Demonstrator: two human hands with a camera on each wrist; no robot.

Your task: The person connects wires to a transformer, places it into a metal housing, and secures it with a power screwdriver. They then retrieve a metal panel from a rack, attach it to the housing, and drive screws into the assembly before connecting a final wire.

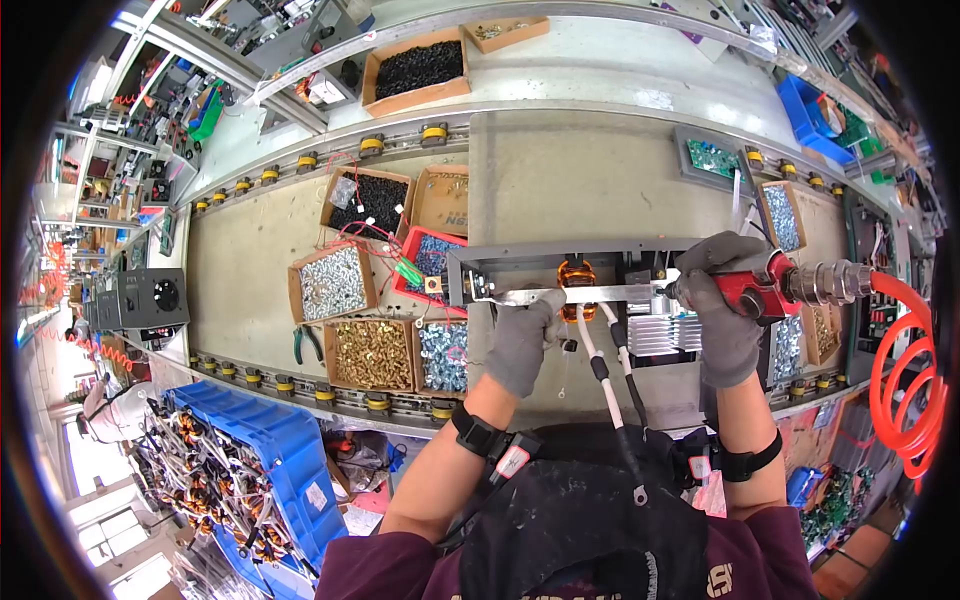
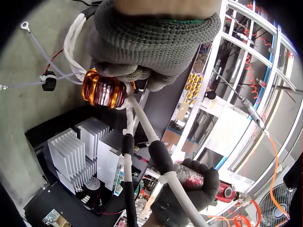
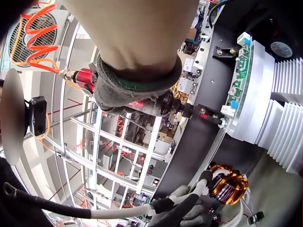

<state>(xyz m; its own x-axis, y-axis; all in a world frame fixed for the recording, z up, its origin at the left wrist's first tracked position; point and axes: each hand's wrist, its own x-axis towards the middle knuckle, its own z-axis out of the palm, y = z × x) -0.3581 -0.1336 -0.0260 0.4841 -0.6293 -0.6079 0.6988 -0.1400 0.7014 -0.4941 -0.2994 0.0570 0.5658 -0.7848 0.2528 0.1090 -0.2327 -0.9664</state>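
I am gripping the copper coil [image 1: 577,275] in curled left hand [image 1: 525,340] fingers, against the metal frame [image 1: 520,262] at mid-bench; right hand [image 1: 725,310] is clamping the red air screwdriver [image 1: 760,288], tip pointing left at the frame; fastening seemingly underway; coil leads [image 1: 605,380] hanging loose, near side.

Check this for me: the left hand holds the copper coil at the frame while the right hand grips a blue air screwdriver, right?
Not quite. The air screwdriver in the right hand is red, not blue; the head view shows it. The left hand does hold the copper coil at the frame.
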